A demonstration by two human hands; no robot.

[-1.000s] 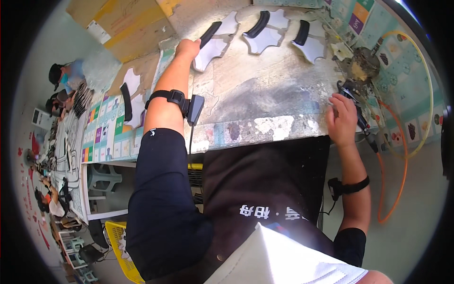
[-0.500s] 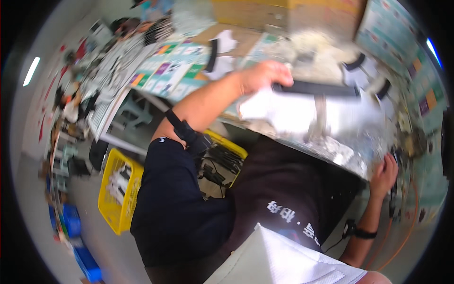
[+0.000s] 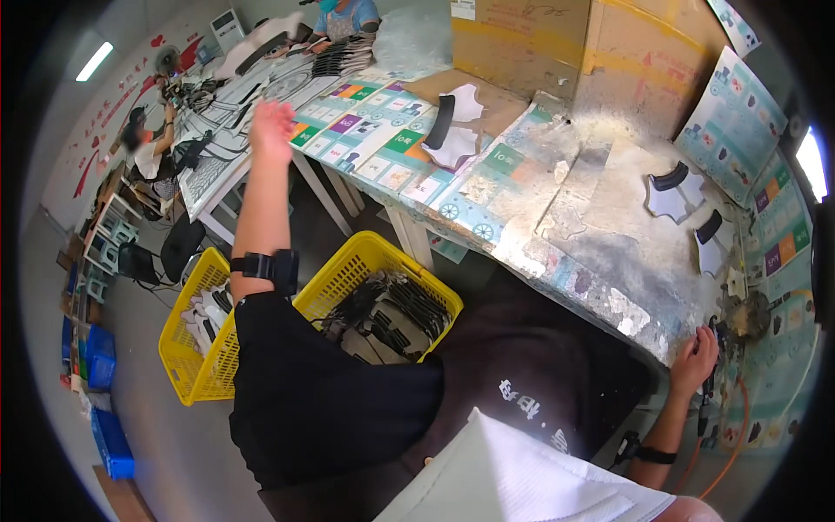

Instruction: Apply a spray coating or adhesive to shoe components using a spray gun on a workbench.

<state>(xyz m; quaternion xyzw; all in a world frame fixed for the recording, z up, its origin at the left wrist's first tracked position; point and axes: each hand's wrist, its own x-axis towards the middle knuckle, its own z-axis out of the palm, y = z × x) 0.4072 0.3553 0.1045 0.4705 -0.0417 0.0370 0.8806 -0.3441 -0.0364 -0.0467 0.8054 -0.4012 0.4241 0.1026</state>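
My left hand (image 3: 272, 132) is stretched out to the far left, fingers apart and slightly blurred, holding nothing. Beyond it, a blurred white piece with a dark strip (image 3: 263, 42) appears above the far table, apart from my fingers. My right hand (image 3: 694, 361) is at the right front corner of the worktable (image 3: 522, 252), its fingers curled against a dark hand tool (image 3: 711, 370) with a hose. My hand partly hides the tool. On the table lie white cut pieces with black curved bands: one (image 3: 452, 143) at the back, two (image 3: 674, 191) on the right.
Yellow baskets stand left of my legs: one (image 3: 444, 287) has dark pieces and cables, the other (image 3: 178, 370) white pieces. Large cardboard boxes (image 3: 522, 43) back the table. An orange hose (image 3: 742, 418) hangs at right. Co-workers (image 3: 348, 17) sit at the far left table.
My left hand has swung from over the worktable to the far left and let go of the white piece with the black band. My right hand has stayed near the table corner.
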